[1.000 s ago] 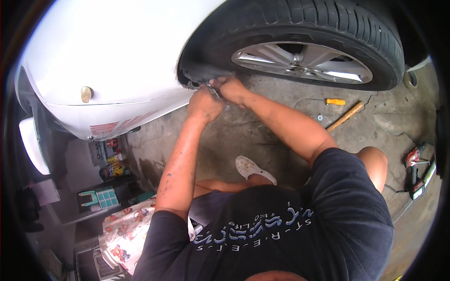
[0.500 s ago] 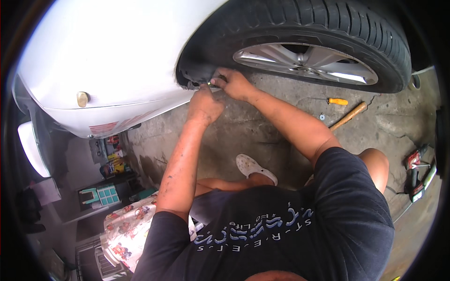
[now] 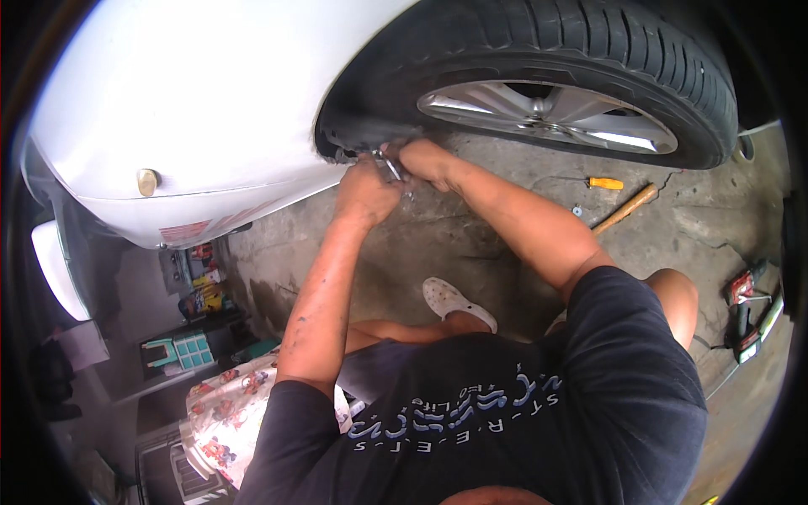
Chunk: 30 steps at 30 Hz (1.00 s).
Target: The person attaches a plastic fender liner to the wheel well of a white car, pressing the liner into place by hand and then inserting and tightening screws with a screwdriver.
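Note:
Both my hands are at the lower front corner of the wheel arch (image 3: pixel 332 145) of a white car (image 3: pixel 210 93). A slim, shiny metal tool (image 3: pixel 390 168), perhaps a wrench, slants between them; its kind is not clear. My left hand (image 3: pixel 368 190) is closed around it, thumb side toward the arch edge. Just right of it, my right hand (image 3: pixel 427 162) has its fingers curled in beside the tool. Motion smears those fingertips, and what they pinch is hidden. The black tyre (image 3: pixel 581 71) with its silver alloy wheel (image 3: pixel 539 118) stands just beyond.
On the concrete floor (image 3: pixel 471 227) to the right lie a yellow-handled screwdriver (image 3: pixel 606 183), a small washer (image 3: pixel 576 210) and a wooden handle (image 3: pixel 624 209). A red and black power tool (image 3: pixel 745 307) is farther right. A patterned cloth (image 3: pixel 223 421) hangs at lower left.
My right hand has turned and dropped slightly toward my left hand. The shiny metal tool now shows between the hands. My left hand has barely moved.

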### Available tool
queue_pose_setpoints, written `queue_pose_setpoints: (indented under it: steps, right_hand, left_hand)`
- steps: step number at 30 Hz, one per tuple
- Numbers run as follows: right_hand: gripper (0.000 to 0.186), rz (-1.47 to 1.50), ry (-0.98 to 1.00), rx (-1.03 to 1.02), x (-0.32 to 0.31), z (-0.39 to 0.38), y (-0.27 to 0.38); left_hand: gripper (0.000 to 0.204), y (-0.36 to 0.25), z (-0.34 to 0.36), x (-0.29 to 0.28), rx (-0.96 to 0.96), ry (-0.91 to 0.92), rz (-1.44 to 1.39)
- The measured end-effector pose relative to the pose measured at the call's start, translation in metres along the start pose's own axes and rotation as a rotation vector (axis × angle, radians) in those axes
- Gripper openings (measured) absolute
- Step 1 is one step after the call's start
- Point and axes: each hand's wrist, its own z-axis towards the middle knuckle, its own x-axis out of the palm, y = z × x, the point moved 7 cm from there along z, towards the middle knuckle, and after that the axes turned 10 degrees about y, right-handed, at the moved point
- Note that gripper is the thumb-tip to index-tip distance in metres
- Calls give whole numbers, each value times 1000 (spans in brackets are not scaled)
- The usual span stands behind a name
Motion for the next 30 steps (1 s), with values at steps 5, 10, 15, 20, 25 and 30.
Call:
queue_pose_setpoints:
  steps: [5, 10, 15, 20, 25, 30]
  right_hand:
    - [35, -576, -279, -463, -3, -15, 33]
    - [35, -643, -411, -727, -5, -24, 41]
    - [35, -464, -269, -335, -6, -7, 22]
    - [36, -402, -262, -334, -3, -10, 23]
    - [37, -425, -262, -399, -1, -13, 31]
    - [30, -341, -359, -408, 3, -12, 26]
  left_hand:
    - [68, 3, 1, 1, -19, -18, 85]
    - [70, -1, 2, 1, -13, -13, 89]
    - [70, 3, 2, 2, -11, -15, 93]
    - [72, 3, 1, 3, -12, -14, 73]
    - [77, 8, 3, 2, 0, -41, 117]
    - [70, 4, 9, 3, -25, -9, 89]
